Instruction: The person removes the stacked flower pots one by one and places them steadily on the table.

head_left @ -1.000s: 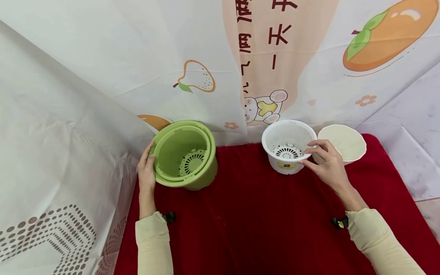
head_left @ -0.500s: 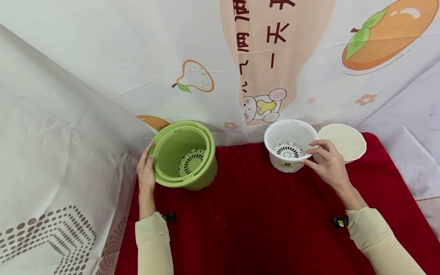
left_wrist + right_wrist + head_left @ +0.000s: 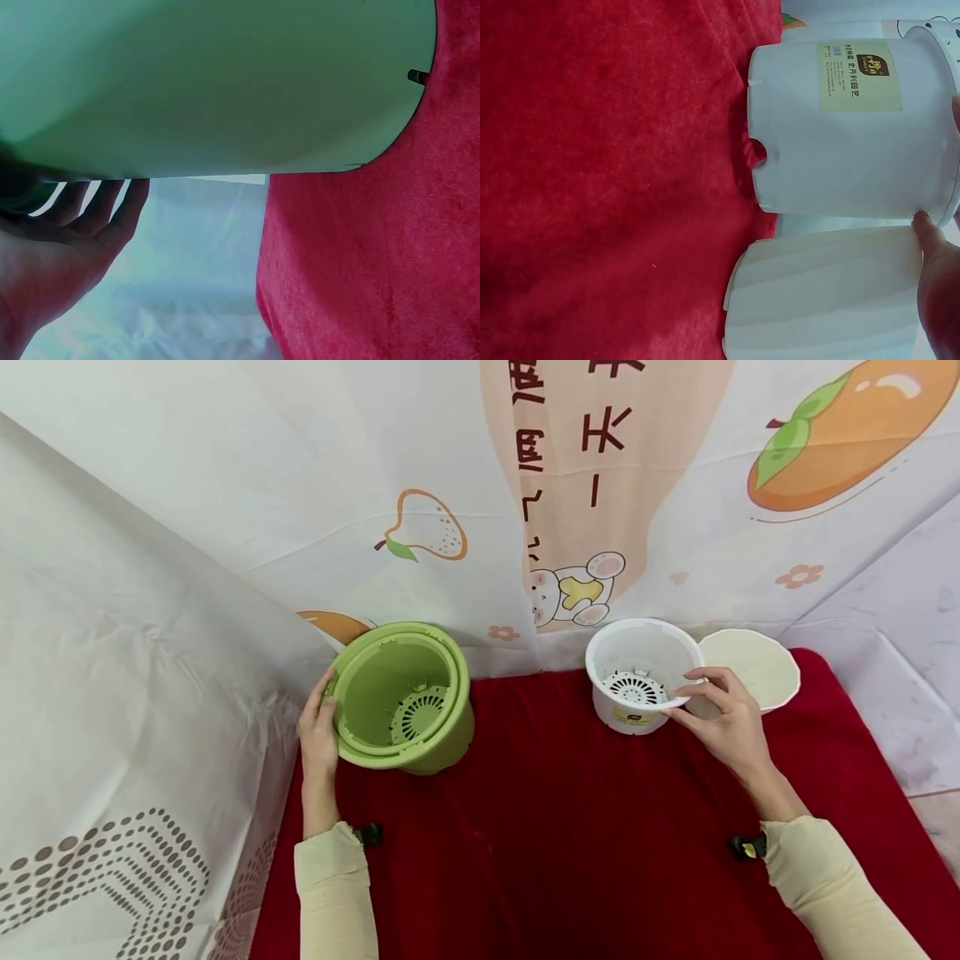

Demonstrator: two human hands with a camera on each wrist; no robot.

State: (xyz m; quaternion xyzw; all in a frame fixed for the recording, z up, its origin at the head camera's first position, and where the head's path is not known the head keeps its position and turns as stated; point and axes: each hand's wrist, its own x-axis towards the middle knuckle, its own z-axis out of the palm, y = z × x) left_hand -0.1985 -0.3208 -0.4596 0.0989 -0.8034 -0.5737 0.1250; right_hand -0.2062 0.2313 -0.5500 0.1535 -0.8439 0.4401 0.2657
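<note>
On the left in the head view stands a green plastic flowerpot [image 3: 448, 739], with a second green rim inside it and a slotted bottom. My left hand [image 3: 319, 735] grips its rim at the left side; in the left wrist view the fingers [image 3: 127, 210] reach the pot's wall from below. Right of the middle is a smaller white flowerpot [image 3: 611, 703] with a slotted bottom and a yellowish label [image 3: 859, 76]. My right hand [image 3: 727, 722] pinches its right rim between thumb and fingers. Close against it on the right stands a cream pot [image 3: 753, 664], partly behind that hand.
Red cloth [image 3: 555, 827] covers the table under the pots. A white printed curtain [image 3: 300, 460] hangs right behind them and along the left side. The table's right edge runs past the cream pot.
My right hand has shifted the white flowerpot a short way to the right, up to the cream pot. The left hand and the green flowerpot have stayed in place.
</note>
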